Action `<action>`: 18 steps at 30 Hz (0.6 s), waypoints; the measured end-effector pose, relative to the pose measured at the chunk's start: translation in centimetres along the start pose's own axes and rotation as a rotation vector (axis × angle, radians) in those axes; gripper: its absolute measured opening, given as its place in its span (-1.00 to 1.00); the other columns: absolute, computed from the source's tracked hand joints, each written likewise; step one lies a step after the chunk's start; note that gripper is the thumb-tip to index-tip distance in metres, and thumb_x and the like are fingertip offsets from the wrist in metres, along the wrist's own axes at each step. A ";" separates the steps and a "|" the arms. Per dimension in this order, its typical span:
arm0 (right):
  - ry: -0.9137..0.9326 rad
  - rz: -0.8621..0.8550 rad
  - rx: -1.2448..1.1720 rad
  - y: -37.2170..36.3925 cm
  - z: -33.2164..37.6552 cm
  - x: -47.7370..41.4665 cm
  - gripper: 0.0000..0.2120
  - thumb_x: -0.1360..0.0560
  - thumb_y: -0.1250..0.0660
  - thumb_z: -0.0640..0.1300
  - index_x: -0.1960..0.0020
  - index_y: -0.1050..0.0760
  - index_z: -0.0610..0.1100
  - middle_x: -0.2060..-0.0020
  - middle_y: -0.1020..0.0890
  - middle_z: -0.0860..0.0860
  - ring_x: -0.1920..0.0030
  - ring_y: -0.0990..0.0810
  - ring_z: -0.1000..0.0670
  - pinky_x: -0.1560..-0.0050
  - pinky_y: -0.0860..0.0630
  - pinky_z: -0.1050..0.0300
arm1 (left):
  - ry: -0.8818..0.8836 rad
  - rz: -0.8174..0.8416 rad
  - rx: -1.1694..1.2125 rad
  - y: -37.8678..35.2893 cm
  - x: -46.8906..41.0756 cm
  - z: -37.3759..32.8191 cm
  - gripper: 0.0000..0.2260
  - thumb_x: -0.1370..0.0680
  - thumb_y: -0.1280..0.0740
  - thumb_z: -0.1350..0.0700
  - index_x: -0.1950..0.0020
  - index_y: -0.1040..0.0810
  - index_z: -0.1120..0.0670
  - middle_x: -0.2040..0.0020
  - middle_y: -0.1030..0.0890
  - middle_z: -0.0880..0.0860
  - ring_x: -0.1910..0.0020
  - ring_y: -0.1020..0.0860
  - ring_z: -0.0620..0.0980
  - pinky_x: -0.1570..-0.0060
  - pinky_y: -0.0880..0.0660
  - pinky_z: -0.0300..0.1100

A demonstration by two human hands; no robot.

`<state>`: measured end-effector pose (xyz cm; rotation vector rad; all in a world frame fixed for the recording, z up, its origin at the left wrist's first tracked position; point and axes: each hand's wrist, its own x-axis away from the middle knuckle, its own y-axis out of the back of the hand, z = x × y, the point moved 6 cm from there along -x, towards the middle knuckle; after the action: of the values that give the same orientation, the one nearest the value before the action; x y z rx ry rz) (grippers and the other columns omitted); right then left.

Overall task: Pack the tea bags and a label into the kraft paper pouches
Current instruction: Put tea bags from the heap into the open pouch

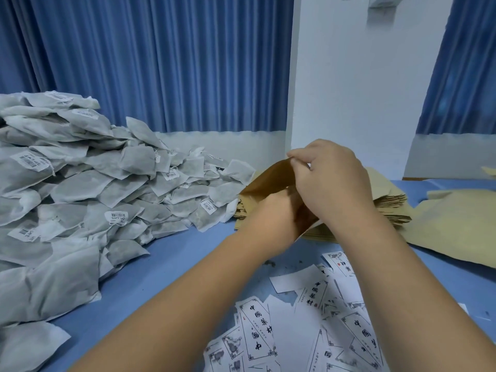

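Small packing room, heaped tea bags (80, 189), blue curtains (161, 63), white wall (349, 89)

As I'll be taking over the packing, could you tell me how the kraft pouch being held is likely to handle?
Probably light and floppy: the kraft pouch bends where the right hand pinches its rim. Likely creases easily, since its thin wall bows above the left hand gripping it below.

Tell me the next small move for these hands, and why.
Probably free the left hand and reach for the tea bags. The right hand pinches the top edge of the kraft pouch, the left hand's fingers are hidden at its mouth, and the tea bags lie piled to the left.
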<state>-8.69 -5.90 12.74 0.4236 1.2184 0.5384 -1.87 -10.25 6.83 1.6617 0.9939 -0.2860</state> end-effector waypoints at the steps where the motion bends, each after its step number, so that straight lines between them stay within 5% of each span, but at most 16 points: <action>1: -0.010 0.017 0.009 -0.2 -0.2 0.0 -0.79 -0.53 -0.21 -0.13 0.05 -0.63 -0.08 0.08 -0.59 0.01 0.07 -0.52 -0.12 0.15 -0.49 0.07 | -0.046 -0.034 0.033 0.6 0.6 0.0 -0.76 -0.48 -0.17 0.12 0.33 -0.23 -0.12 0.37 -0.33 -0.13 0.35 -0.36 0.03 0.38 -0.25 -0.15; 5: -0.066 0.067 -0.003 -0.9 -1.1 0.1 -0.78 -0.53 -0.23 -0.08 0.04 -0.65 0.09 0.04 -0.60 0.04 0.05 -0.53 -0.11 0.24 -0.30 0.14 | -0.216 -0.266 -0.129 2.7 3.7 1.8 -0.78 -0.53 -0.15 0.15 0.10 -0.57 0.17 0.19 -0.53 0.01 0.17 -0.45 -0.04 0.10 -0.40 -0.21; 8: -0.087 0.092 -0.024 -1.3 -1.5 0.1 -0.78 -0.52 -0.23 -0.10 0.03 -0.65 0.10 0.02 -0.60 0.05 0.05 -0.54 -0.09 0.23 -0.30 0.14 | 0.057 -0.375 -0.124 4.5 5.6 6.6 -0.79 -0.52 -0.15 0.11 0.13 -0.56 0.12 0.21 -0.50 -0.08 0.24 -0.42 -0.13 0.20 -0.36 -0.24; 11: -0.097 0.112 -0.025 -1.5 -1.5 0.2 -0.76 -0.52 -0.23 -0.10 0.00 -0.65 0.13 0.00 -0.61 0.07 0.03 -0.55 -0.07 0.22 -0.30 0.16 | 0.447 -0.119 -0.388 4.0 5.9 14.0 -0.83 -0.56 -0.18 0.10 -0.01 -0.55 0.08 0.04 -0.51 -0.01 0.04 -0.49 0.00 0.10 -0.44 -0.10; 14: -0.101 0.142 -0.021 -1.7 -1.4 0.4 -0.74 -0.51 -0.23 -0.10 -0.04 -0.64 0.15 -0.04 -0.62 0.09 0.01 -0.56 -0.05 0.20 -0.32 0.17 | 0.651 0.173 -0.533 2.7 6.7 19.1 -0.70 -0.59 -0.21 0.03 -0.28 -0.44 0.13 -0.22 -0.42 0.11 -0.19 -0.44 0.12 -0.13 -0.43 -0.04; 18: -0.114 0.149 -0.039 -1.7 -1.4 0.3 -0.75 -0.50 -0.24 -0.09 -0.02 -0.64 0.16 -0.01 -0.62 0.11 0.02 -0.56 -0.06 0.20 -0.37 0.15 | 0.673 0.077 -0.523 1.9 6.6 21.3 -0.63 -0.57 -0.29 -0.05 -0.25 -0.42 0.18 -0.22 -0.38 0.15 -0.16 -0.43 0.14 -0.13 -0.45 -0.04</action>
<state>-9.67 -7.05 11.06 0.5081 1.0706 0.6564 9.96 -26.19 -3.56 1.3113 1.3467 0.5846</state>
